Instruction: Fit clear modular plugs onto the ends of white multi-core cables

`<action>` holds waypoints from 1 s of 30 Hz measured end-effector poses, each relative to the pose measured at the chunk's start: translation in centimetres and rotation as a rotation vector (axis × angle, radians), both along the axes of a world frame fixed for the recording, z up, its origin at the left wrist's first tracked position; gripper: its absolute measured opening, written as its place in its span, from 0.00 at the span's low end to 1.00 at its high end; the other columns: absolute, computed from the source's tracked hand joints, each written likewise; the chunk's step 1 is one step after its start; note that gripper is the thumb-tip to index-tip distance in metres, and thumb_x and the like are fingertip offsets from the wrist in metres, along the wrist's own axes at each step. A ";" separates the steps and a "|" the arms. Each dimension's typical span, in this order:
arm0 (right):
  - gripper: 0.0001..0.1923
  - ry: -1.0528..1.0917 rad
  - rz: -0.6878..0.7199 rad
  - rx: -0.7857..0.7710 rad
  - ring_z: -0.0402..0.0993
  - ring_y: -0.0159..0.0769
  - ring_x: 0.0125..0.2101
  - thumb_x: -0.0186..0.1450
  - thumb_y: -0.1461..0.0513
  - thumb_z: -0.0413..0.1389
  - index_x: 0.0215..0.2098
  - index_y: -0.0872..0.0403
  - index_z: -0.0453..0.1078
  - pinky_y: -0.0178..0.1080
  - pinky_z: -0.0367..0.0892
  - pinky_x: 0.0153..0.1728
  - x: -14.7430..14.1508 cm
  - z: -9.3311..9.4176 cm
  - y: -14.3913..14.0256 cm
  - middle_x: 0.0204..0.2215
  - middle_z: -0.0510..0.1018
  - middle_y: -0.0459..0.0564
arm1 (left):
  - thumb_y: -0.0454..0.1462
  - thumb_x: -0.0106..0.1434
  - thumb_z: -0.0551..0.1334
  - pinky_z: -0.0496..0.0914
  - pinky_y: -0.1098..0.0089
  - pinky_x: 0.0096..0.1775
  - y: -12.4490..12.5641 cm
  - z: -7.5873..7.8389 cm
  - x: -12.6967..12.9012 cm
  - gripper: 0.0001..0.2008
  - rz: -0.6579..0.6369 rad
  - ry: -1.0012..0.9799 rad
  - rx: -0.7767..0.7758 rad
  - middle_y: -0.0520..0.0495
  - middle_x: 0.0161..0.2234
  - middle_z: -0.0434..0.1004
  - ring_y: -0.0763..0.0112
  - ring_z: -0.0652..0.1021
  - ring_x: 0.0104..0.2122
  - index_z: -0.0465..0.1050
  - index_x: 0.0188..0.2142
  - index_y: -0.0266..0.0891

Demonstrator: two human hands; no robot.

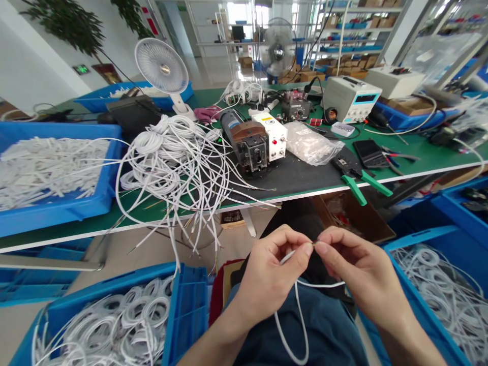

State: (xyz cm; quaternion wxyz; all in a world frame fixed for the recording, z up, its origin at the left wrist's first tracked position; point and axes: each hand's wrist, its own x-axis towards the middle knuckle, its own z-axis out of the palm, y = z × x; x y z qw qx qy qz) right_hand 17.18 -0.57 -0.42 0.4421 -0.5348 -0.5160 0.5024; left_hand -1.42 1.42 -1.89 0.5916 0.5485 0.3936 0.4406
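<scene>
My left hand [272,264] pinches the end of a thin white cable [299,310] that loops down over my lap. My right hand [356,267] meets it fingertip to fingertip, gripping the cable's stripped tip where thin coloured wires show. Both hands are held below the front edge of the green workbench [419,157]. Just ahead on a black mat stands a small crimping machine [249,142] with a white control box [272,133].
A tangle of white cables [171,157] spills over the bench edge. Blue bins of coiled cables sit at my lower left [114,325] and right [442,295]; another blue bin [49,173] holds white pieces. Green-handled pliers [358,178], a plastic bag [310,145], a power supply [351,97] and a white fan [162,66] stand on the bench.
</scene>
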 end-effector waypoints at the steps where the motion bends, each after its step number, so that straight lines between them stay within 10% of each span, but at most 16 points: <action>1: 0.15 -0.006 -0.002 0.003 0.62 0.28 0.25 0.73 0.50 0.65 0.37 0.52 0.79 0.31 0.59 0.24 0.0 -0.1 0.0 0.25 0.71 0.41 | 0.38 0.75 0.66 0.65 0.71 0.35 0.1 0.0 0.0 0.09 -0.013 0.018 0.008 0.51 0.33 0.73 0.73 0.70 0.32 0.80 0.39 0.36; 21: 0.06 -0.372 -0.212 0.246 0.76 0.37 0.37 0.77 0.60 0.60 0.40 0.49 0.75 0.37 0.69 0.38 3.2 -1.8 3.5 0.37 0.79 0.48 | 0.33 0.74 0.65 0.67 0.72 0.33 5.6 -0.8 4.6 0.06 0.033 0.306 0.365 0.46 0.35 0.78 0.72 0.76 0.31 0.82 0.39 0.36; 27: 0.17 0.366 -0.059 -0.361 0.50 0.26 0.19 0.74 0.49 0.64 0.40 0.54 0.74 0.33 0.49 0.21 7.0 -3.6 7.0 0.19 0.61 0.37 | 0.37 0.74 0.65 0.65 0.71 0.31 9.8 -1.9 7.2 0.09 -0.165 0.242 0.094 0.49 0.32 0.74 0.73 0.72 0.29 0.80 0.36 0.38; 30: 0.17 0.259 -0.111 -0.349 0.53 0.27 0.20 0.73 0.48 0.65 0.38 0.54 0.76 0.32 0.52 0.22 8.7 -4.1 8.6 0.19 0.64 0.39 | 0.37 0.74 0.65 0.65 0.71 0.32 12.0 -2.9 9.0 0.09 -0.242 0.140 -0.096 0.50 0.32 0.73 0.72 0.70 0.30 0.79 0.36 0.37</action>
